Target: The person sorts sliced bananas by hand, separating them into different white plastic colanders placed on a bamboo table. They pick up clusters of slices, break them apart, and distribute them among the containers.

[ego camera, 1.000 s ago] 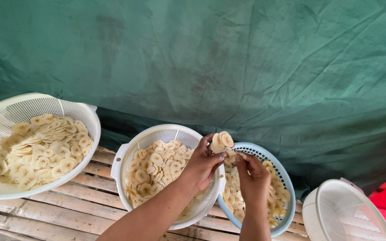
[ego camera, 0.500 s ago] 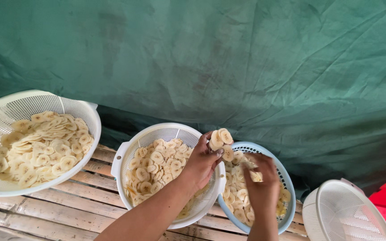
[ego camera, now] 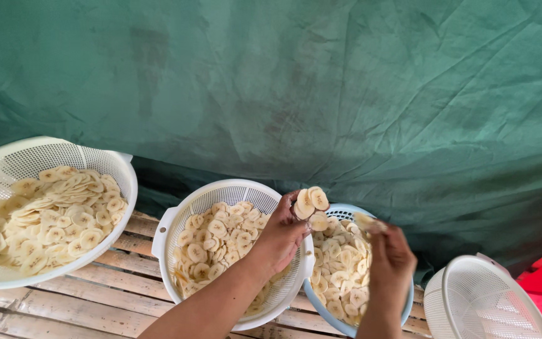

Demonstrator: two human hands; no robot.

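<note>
A green tarp hung behind a slatted wooden bench. The left hand pinched a stack of banana slices over the middle white basket. At three o'clock of it, the right hand pinched one slice above the blue basket.

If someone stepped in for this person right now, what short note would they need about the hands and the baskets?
Left hand: pinching a small stack of banana slices above the white middle basket.
Right hand: holding one slice over the blue basket.
Large white basket, far left: heaped with slices.
White basket at right: no slices visible in it.
Done: slices lie in three baskets.
Left: the stack in hand is not yet set down.
</note>
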